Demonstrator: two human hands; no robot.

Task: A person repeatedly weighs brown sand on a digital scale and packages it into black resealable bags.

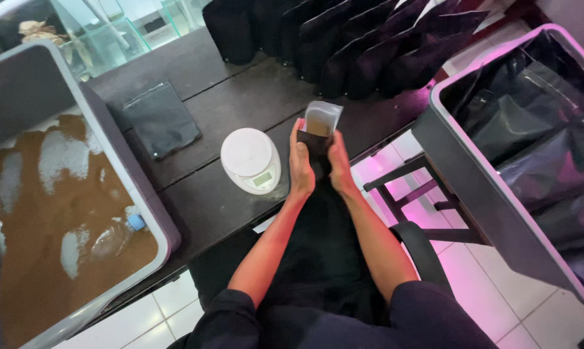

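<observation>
I hold a small black pouch [321,123] with a silvery open top between both hands, just past the table's front edge. My left hand [300,161] grips its left side, my right hand [338,165] its right side. A round white kitchen scale [249,159] with a small display sits on the dark table [201,194] just left of my left hand.
A grey bin [79,213] holding brown powder and a plastic bottle scoop [117,236] stands at the left. Flat black pouches [161,119] lie behind the scale. Several filled black bags [344,39] stand at the back. Another grey bin [479,187] with black bags is at the right.
</observation>
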